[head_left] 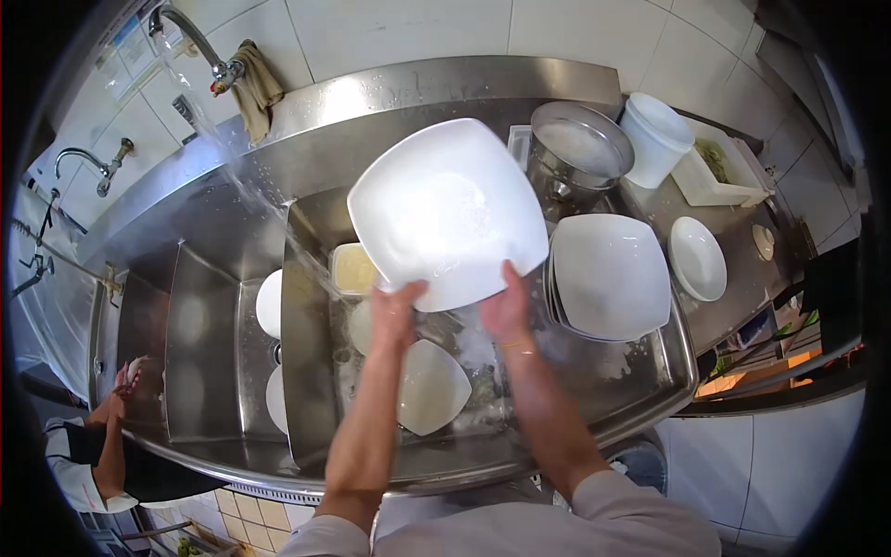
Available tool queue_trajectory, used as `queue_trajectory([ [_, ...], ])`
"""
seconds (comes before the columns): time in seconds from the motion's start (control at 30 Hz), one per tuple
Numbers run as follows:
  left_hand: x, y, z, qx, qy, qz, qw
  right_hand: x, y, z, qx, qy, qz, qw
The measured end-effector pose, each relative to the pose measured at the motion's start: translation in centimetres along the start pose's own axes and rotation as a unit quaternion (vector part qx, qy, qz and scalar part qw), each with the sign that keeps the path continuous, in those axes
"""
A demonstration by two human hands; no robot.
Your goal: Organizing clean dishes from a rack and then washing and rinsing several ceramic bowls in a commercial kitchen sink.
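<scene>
A square white plate (450, 213) is raised above the sink basin (311, 399), its broad face tilted up toward the viewer. The left hand (397, 311) grips its near edge toward the left corner, the right hand (506, 311) toward the right corner; both thumbs lie on the face, the other fingers being largely hidden. The step in hand is judged to be two-handed handling of a plate that appears wet. The next move calls for a firm, even hold on both sides, since the glaze is probably slippery, and for clearance from the dishes nearby.

Below, in the basin, lie a white dish (433, 388) and a container with yellowish contents (354, 269). A stack of square dishes (613, 276) stands just to the right, with an oval bowl (698, 260) beside it. Farther out are a metal pot (566, 176), a white bucket (655, 139) and, at upper left, a running tap (190, 32).
</scene>
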State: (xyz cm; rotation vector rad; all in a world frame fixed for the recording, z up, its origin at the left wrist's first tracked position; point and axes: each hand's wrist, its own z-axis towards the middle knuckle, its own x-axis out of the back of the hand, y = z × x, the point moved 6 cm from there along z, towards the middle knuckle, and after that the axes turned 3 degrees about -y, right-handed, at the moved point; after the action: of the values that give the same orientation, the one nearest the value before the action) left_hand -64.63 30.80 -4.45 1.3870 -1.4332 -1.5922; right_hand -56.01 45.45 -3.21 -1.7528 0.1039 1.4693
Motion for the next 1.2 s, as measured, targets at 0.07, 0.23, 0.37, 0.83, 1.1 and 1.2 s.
queue_trajectory([
  [0.07, 3.0, 6.5, 1.8, -0.043, -0.026, 0.173, 0.984, -1.4, -3.4, 1.4, -0.047, -0.134, -0.099, 0.985],
  [0.23, 1.2, 5.8, 1.1, -0.154, 0.075, -0.125, 0.977, -0.5, 2.5, 2.8, 0.043, 0.101, -0.057, 0.992],
  [0.37, -2.3, 1.5, -3.3, -0.079, -0.051, -0.093, 0.991, 1.6, 2.5, 2.0, -0.019, 0.099, -0.055, 0.993],
  [0.83, 1.6, 1.5, -2.9, 0.058, -0.068, -0.202, 0.975, 8.6, 0.5, -0.8, -0.192, 0.129, -0.05, 0.971],
  [1.1, -9.9, 3.7, 4.0, -0.359, -0.177, 0.63, 0.666, 4.8, 3.6, 1.0, -0.08, 0.011, -0.033, 0.996],
  [1.2, -11.7, -2.8, -2.7, -0.238, -0.322, 0.491, 0.774, 7.1, 1.2, 1.2, 0.017, 0.031, -0.093, 0.995],
])
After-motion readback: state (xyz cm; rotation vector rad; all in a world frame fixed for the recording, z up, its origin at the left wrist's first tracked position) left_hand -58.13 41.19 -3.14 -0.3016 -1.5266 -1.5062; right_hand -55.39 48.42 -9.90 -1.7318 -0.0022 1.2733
